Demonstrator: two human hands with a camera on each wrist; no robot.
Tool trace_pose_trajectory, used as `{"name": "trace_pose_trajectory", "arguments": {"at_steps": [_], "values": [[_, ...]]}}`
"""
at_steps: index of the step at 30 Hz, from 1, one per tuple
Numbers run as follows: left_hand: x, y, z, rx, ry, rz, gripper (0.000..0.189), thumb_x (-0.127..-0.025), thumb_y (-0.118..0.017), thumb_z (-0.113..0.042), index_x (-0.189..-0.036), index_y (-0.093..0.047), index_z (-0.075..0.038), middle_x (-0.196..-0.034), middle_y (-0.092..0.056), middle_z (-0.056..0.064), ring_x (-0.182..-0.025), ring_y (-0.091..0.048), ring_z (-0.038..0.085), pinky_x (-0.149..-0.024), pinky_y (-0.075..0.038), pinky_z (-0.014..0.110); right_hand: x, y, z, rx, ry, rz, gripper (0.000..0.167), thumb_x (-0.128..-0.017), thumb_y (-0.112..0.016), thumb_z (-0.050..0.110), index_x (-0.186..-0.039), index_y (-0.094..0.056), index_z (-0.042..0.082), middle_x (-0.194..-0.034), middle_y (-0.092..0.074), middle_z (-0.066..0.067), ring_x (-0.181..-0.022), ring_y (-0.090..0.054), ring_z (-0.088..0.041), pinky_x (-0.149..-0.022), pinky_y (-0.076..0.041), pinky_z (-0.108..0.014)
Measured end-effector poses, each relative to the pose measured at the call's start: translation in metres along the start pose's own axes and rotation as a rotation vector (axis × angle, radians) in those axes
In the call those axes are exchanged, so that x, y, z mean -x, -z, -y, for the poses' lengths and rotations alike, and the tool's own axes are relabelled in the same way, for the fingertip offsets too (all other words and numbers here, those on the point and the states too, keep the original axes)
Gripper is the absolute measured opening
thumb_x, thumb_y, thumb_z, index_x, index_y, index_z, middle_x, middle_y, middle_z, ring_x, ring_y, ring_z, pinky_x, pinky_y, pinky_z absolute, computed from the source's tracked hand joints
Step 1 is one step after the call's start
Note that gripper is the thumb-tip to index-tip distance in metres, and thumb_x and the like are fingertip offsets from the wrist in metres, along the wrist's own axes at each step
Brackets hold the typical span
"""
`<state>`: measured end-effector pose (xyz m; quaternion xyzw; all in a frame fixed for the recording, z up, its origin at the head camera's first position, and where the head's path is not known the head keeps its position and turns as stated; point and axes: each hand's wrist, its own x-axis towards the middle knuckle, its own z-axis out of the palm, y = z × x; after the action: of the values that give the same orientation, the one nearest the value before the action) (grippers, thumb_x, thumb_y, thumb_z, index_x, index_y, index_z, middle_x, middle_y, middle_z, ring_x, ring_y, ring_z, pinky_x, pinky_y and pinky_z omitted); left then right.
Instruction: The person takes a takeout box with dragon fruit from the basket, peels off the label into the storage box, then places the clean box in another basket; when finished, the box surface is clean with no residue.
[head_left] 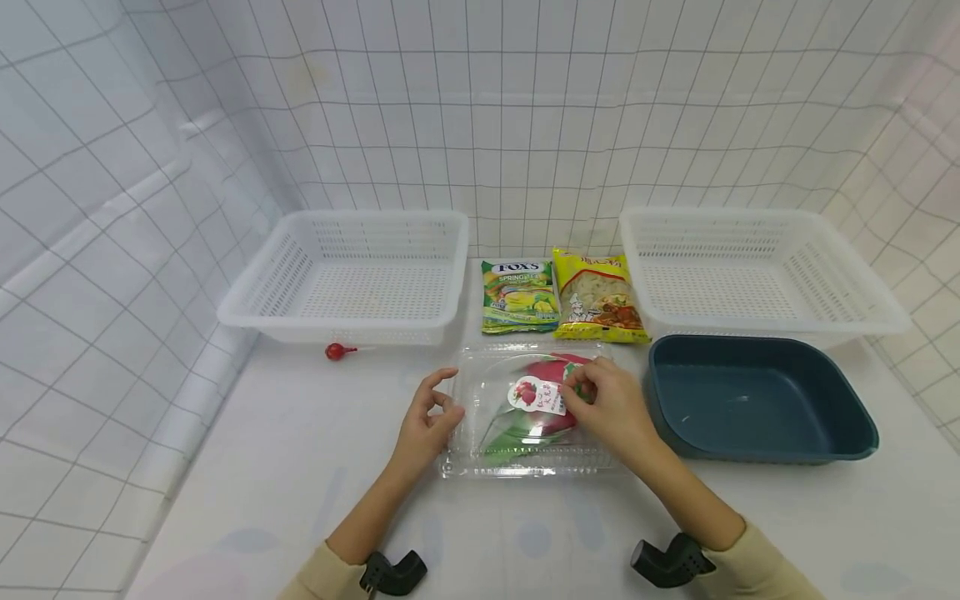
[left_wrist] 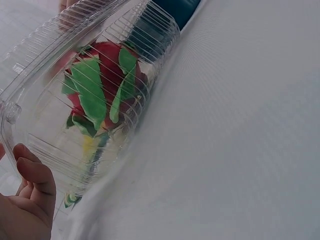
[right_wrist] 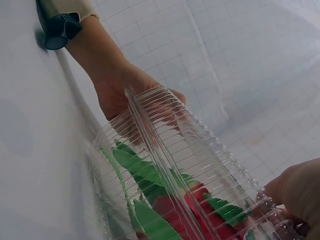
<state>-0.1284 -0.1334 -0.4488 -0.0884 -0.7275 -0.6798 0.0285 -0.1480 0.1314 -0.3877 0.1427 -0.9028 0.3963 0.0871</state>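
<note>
While the right hand (head_left: 609, 406) pinches one end of the white label (head_left: 535, 394), the left hand (head_left: 424, 421), fingers loosely bent, touches the clear box (head_left: 480, 387), midway between the left and right edges of the bench (head_left: 300, 450).

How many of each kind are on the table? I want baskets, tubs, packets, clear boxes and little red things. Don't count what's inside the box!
White baskets: 2
Dark blue tub: 1
Packets: 2
Clear box: 1
Little red thing: 1
Total: 7
</note>
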Motion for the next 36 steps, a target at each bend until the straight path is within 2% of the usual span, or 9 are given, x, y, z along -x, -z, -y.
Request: {"name": "trace_pose_trajectory", "arguments": {"at_steps": [5, 13, 18, 26, 36], "values": [[0.0005, 0.0002, 0.0002, 0.004, -0.014, 0.008, 0.053, -0.092, -0.059, -0.001, -0.14, -0.04, -0.007, -0.087, -0.043, 0.005, -0.046, -0.036, 0.002, -0.044, -0.032, 0.018, 0.0037, -0.0016, 0.002, 0.004, 0.057, -0.046, 0.008, -0.08, -0.075, 0.007, -0.08, -0.067, 0.007, -0.074, -0.052, 0.001, -0.068, -0.048, -0.014, -0.058, -0.043, -0.024], [0.0001, 0.0007, 0.0011, 0.003, -0.022, 0.018, 0.052, -0.092, -0.059, -0.002, -0.14, -0.039, -0.009, -0.086, -0.043, 0.005, -0.046, -0.037, 0.002, -0.044, -0.033, 0.017, 0.0059, -0.0052, -0.0003, -0.01, 0.286, -0.115, 0.015, -0.076, -0.077, 0.0, -0.083, -0.065, 0.007, -0.074, -0.059, 0.002, -0.068, -0.052, -0.01, -0.058, -0.048, -0.023], [0.0002, 0.0014, 0.0016, 0.005, -0.037, 0.022, 0.052, -0.093, -0.058, -0.001, -0.141, -0.038, -0.007, -0.087, -0.043, 0.005, -0.047, -0.038, 0.001, -0.043, -0.034, 0.016, 0.0053, -0.0072, -0.0023, -0.033, 0.355, -0.128, 0.02, -0.075, -0.076, -0.005, -0.083, -0.064, 0.008, -0.077, -0.061, 0.001, -0.068, -0.054, -0.01, -0.059, -0.051, -0.024], [-0.0005, 0.0028, 0.0024, 0.006, -0.035, 0.027, 0.053, -0.092, -0.058, 0.0, -0.14, -0.038, -0.007, -0.086, -0.042, 0.005, -0.047, -0.038, 0.002, -0.043, -0.034, 0.017, 0.0044, -0.0084, -0.0028, -0.093, 0.36, -0.131, 0.027, -0.073, -0.076, -0.01, -0.083, -0.061, 0.01, -0.079, -0.061, 0.002, -0.071, -0.057, -0.01, -0.062, -0.055, -0.028], [-0.0009, 0.0028, 0.003, 0.009, -0.044, 0.03, 0.052, -0.092, -0.058, 0.0, -0.14, -0.038, -0.006, -0.086, -0.042, 0.005, -0.047, -0.037, 0.001, -0.043, -0.033, 0.016, 0.0052, -0.0041, -0.0005, -0.143, 0.262, -0.068, 0.025, -0.076, -0.074, -0.009, -0.086, -0.058, 0.009, -0.082, -0.059, 0.001, -0.074, -0.056, -0.013, -0.064, -0.053, -0.026]]}}
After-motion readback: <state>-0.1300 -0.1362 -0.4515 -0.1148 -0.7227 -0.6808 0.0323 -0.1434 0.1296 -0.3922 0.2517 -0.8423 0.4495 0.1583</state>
